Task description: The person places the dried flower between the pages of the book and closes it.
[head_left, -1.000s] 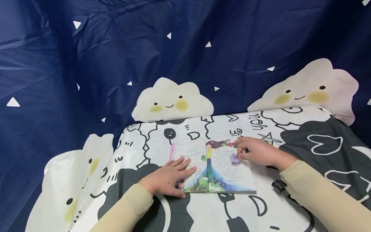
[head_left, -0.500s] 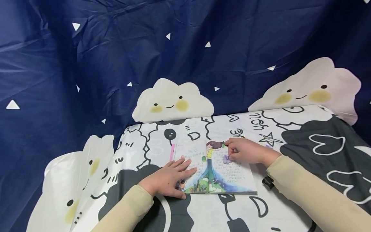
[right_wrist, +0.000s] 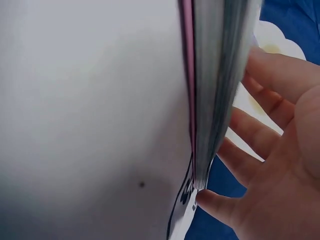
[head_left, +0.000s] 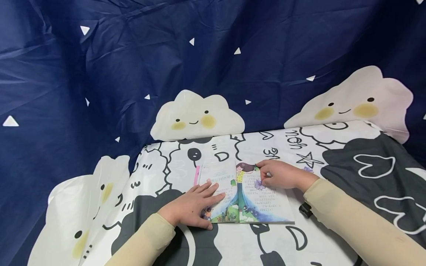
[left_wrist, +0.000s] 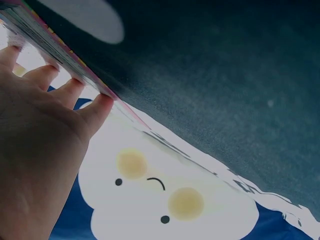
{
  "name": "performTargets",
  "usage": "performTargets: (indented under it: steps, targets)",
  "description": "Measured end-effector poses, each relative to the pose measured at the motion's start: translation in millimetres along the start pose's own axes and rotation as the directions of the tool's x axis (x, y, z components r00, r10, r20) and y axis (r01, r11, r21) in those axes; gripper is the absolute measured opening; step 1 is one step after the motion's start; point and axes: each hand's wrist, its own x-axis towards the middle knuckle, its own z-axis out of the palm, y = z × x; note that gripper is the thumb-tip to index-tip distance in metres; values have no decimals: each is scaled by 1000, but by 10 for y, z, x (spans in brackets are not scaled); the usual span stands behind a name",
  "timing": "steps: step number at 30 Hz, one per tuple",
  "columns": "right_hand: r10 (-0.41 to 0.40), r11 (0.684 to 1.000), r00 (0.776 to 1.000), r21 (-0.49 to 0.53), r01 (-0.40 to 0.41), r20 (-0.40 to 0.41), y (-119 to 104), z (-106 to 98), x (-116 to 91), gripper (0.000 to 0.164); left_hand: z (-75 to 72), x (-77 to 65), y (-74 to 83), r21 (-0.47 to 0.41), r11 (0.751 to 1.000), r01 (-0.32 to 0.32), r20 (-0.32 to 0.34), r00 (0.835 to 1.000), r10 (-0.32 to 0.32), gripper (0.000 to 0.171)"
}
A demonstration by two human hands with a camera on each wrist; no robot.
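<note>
An open picture book (head_left: 266, 201) with printed text and coloured drawings lies on the black-and-white cloth in the head view. My left hand (head_left: 196, 207) rests on its left page, fingers spread; in the left wrist view the fingertips (left_wrist: 104, 100) lie along the book's edge. Over the upper part of the right page, my right hand (head_left: 281, 174) pinches a small purple flower (head_left: 259, 184) between thumb and finger. The right wrist view has the thick page block (right_wrist: 212, 75) beside the right hand (right_wrist: 272, 135); the flower is hidden there.
Another purple flower (head_left: 308, 169) lies on the cloth (head_left: 233, 244) beyond the right wrist. A black wrist device (head_left: 305, 210) hangs under the right sleeve. White cloud-shaped cushions (head_left: 198, 116) stand along the back, before a dark blue curtain (head_left: 213, 66).
My right hand has moved left over the right page with the purple flower, then nearly stopped. The second flower has come into view behind it. The left hand stays put.
</note>
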Motion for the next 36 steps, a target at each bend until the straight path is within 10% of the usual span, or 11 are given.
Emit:
performTargets:
  steps: [26, 36]
  targets:
    - [-28, 999, 1000, 14, 28, 1, 39, 5, -19, 11, -14, -25, 0, -14, 1000, -9, -2, 1000, 9, 96]
    - [26, 999, 999, -42, -24, 34, 197, -78, -42, 62, -1, -9, -11, -13, 1000, -23, -19, 1000, 23, 96]
